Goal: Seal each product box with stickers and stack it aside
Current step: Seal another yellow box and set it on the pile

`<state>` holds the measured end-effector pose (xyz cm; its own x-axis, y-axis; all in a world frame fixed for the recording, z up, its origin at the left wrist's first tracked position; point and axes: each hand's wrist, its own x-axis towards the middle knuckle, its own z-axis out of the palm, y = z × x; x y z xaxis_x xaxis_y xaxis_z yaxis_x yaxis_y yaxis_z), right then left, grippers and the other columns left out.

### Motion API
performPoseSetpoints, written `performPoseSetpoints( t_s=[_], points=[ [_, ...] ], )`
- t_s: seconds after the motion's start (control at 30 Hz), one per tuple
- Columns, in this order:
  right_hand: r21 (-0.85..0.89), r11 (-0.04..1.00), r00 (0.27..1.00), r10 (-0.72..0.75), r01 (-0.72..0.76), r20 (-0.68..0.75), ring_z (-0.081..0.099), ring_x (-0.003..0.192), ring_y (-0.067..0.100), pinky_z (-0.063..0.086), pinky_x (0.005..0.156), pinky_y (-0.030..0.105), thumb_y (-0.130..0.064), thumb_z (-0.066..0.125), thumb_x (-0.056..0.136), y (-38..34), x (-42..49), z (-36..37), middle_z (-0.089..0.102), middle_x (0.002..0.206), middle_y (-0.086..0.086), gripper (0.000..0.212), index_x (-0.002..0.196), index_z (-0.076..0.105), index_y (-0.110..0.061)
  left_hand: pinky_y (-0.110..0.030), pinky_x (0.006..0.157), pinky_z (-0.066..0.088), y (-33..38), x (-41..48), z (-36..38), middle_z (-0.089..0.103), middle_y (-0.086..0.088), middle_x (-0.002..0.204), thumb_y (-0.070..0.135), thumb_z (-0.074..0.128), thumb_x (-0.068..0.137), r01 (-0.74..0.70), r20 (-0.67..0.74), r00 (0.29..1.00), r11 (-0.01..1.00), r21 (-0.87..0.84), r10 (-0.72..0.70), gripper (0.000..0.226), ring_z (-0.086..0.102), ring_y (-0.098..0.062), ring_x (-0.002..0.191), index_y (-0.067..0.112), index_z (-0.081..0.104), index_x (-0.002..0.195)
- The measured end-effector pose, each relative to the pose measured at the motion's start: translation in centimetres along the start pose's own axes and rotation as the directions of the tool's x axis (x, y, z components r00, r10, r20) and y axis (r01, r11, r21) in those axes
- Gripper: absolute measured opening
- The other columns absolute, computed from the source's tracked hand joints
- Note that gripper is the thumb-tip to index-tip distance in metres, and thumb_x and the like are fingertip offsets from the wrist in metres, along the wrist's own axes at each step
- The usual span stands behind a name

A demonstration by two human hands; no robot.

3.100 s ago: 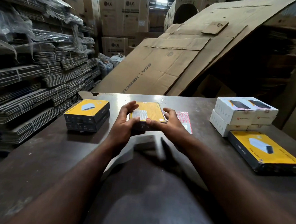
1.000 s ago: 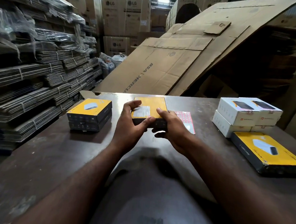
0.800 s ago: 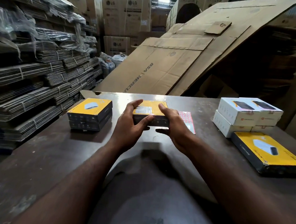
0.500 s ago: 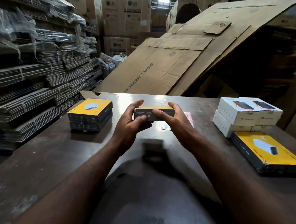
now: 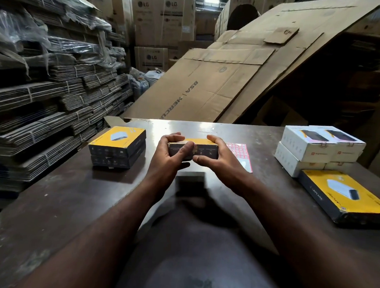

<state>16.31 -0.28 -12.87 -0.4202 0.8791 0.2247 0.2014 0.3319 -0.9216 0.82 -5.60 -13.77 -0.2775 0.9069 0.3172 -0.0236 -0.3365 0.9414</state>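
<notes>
At the centre of the frame both hands grip one small box [image 5: 203,148], held above the worktop [image 5: 54,198] with its dark side wall turned toward the camera and a thin strip of yellow top showing. The left hand [image 5: 169,157] is curled around the box's left end, fingers over the top edge and the thumb pressed flat on the dark wall. The right hand [image 5: 221,159] closes on the right end, fingers over the top corner and the thumb under the lower edge. A dark shadow lies on the worktop just below the box.

Just right of the hands, partly hidden by the right one, a sticker sheet [image 5: 239,152] lies flat. At mid-left, a stack [image 5: 117,147] of two yellow-topped boxes stands. At the right edge, white boxes [image 5: 317,149] are stacked two high, and a flat yellow box [image 5: 346,196] lies just in front of them. Whether any box is sealed cannot be told.
</notes>
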Motion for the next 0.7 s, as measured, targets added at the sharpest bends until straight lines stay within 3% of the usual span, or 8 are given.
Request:
performPoseSetpoints(
  t_s=[0.07, 0.23, 0.33, 0.47, 0.6, 0.7],
  points=[
    [0.034, 0.999, 1.0, 0.007, -0.007, 0.001, 0.057, 0.117, 0.015, 0.045, 0.092, 0.021, -0.035, 0.072, 0.08, -0.17, 0.07, 0.08, 0.057, 0.133, 0.008, 0.083, 0.152, 0.034, -0.016, -0.037, 0.086, 0.061, -0.08, 0.0, 0.09, 0.052, 0.012, 0.136, 0.027, 0.074, 0.089, -0.024, -0.034, 0.999, 0.999, 0.043, 0.025, 0.034, 0.07, -0.019, 0.107, 0.016, 0.055, 0.114],
    [0.037, 0.999, 0.999, 0.025, -0.024, -0.025, 0.051, 0.127, 0.019, 0.04, 0.11, 0.035, -0.052, 0.058, 0.077, 0.0, 0.25, 0.34, 0.054, 0.137, 0.006, 0.082, 0.149, 0.04, -0.019, -0.039, 0.088, 0.061, -0.28, 0.24, -0.08, 0.05, 0.008, 0.141, 0.015, 0.073, 0.091, -0.013, -0.016, 1.0, 0.997, 0.076, 0.014, 0.03, 0.066, -0.019, 0.111, 0.014, 0.054, 0.114],
    [0.047, 0.999, 0.997, 0.02, -0.017, -0.068, 0.055, 0.122, 0.017, 0.043, 0.101, 0.028, -0.058, 0.061, 0.082, 0.02, 0.33, 0.25, 0.057, 0.134, 0.006, 0.078, 0.147, 0.042, -0.018, -0.044, 0.093, 0.059, -0.47, 0.36, -0.23, 0.047, 0.005, 0.145, 0.004, 0.07, 0.09, -0.013, 0.036, 0.999, 0.997, 0.073, 0.01, 0.031, 0.063, -0.022, 0.116, 0.014, 0.055, 0.115],
    [-0.023, 0.999, 0.993, -0.028, 0.025, -0.117, 0.059, 0.112, 0.013, 0.047, 0.092, 0.023, -0.043, 0.067, 0.094, 0.01, 0.14, 0.15, 0.06, 0.127, 0.003, 0.063, 0.146, 0.043, -0.017, -0.035, 0.087, 0.06, -0.26, 0.39, -0.15, 0.048, 0.007, 0.142, 0.013, 0.059, 0.079, 0.035, 0.059, 0.998, 0.999, 0.0, -0.035, 0.034, 0.064, -0.027, 0.114, 0.014, 0.056, 0.112],
    [-0.067, 0.997, 0.994, -0.052, 0.046, -0.099, 0.06, 0.111, 0.013, 0.048, 0.095, 0.025, -0.035, 0.07, 0.093, 0.02, 0.02, 0.25, 0.061, 0.124, 0.003, 0.063, 0.146, 0.041, -0.016, -0.031, 0.081, 0.057, -0.36, 0.59, -0.15, 0.049, 0.01, 0.141, 0.02, 0.06, 0.096, 0.073, 0.04, 0.997, 0.993, -0.09, -0.07, 0.012, 0.065, -0.026, 0.114, 0.013, 0.057, 0.105],
    [-0.105, 0.992, 0.994, -0.082, 0.075, -0.069, 0.062, 0.103, 0.011, 0.051, 0.095, 0.027, -0.022, 0.074, 0.091, 0.0, -0.02, 0.22, 0.058, 0.121, 0.003, 0.067, 0.148, 0.039, -0.015, -0.036, 0.086, 0.059, -0.3, 0.6, 0.04, 0.049, 0.007, 0.143, 0.027, 0.063, 0.098, 0.064, 0.005, 0.998, 0.995, -0.073, -0.063, 0.015, 0.067, -0.02, 0.11, 0.014, 0.057, 0.098]
  ],
)
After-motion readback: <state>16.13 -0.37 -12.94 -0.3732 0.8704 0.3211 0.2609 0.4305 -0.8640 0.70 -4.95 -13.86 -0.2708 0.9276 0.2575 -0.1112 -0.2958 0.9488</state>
